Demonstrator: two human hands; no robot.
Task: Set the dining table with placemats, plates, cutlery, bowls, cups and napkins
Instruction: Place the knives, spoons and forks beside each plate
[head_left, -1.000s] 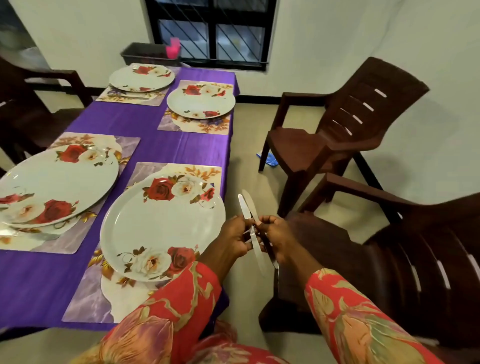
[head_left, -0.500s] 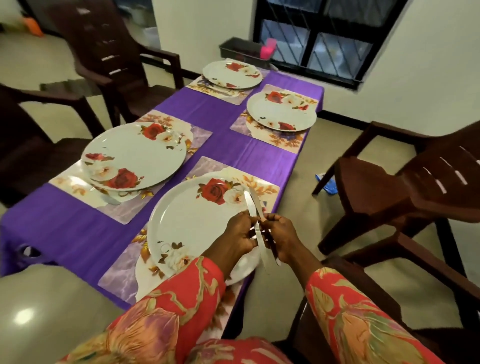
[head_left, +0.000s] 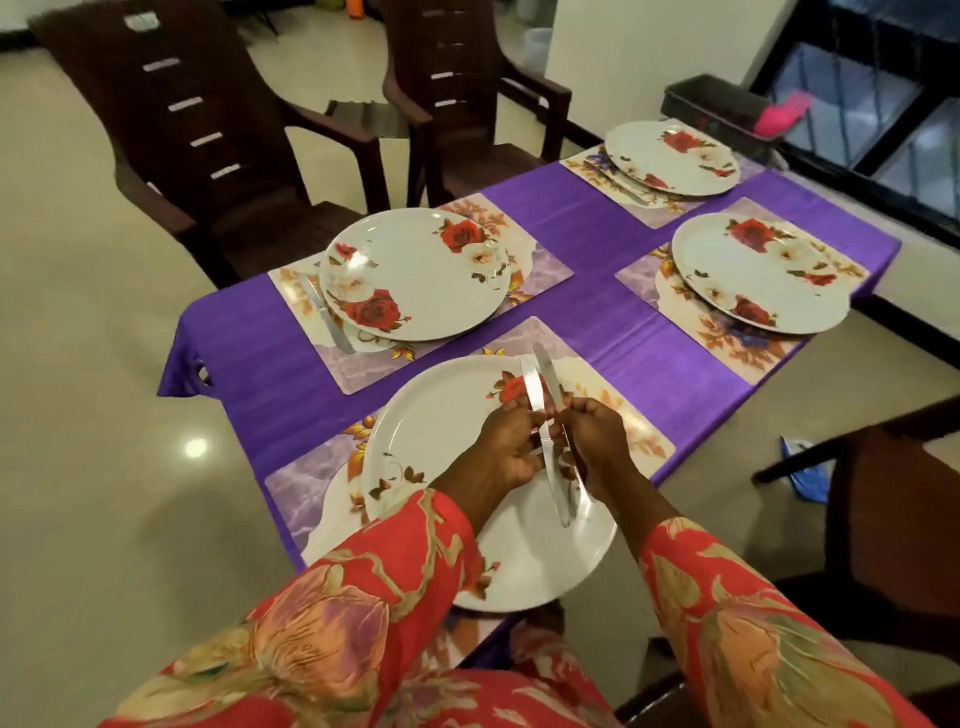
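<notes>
Knives of flat polished steel (head_left: 551, 431), two I think, held in both hands over the nearest round white rose-printed plate (head_left: 447, 447).

I see their long axes running roughly away from me, rounded blade tips fanned apart toward the far end of the table and handle ends pointing back at my body, low over the plate. My left hand (head_left: 506, 447) and right hand (head_left: 597, 447) both have fingers curled round the middle of the bundle, though which hand holds which knife is hard to tell. That plate sits on a glossy rectangular lilac-and-gold floral placemat (head_left: 306, 483). Three more such settings lie on the smooth purple tablecloth (head_left: 597, 322), one with a steel knife (head_left: 327, 314) beside its plate. Dark brown slatted plastic chairs (head_left: 208, 145) stand on shiny cream floor tiles (head_left: 93, 415).
</notes>
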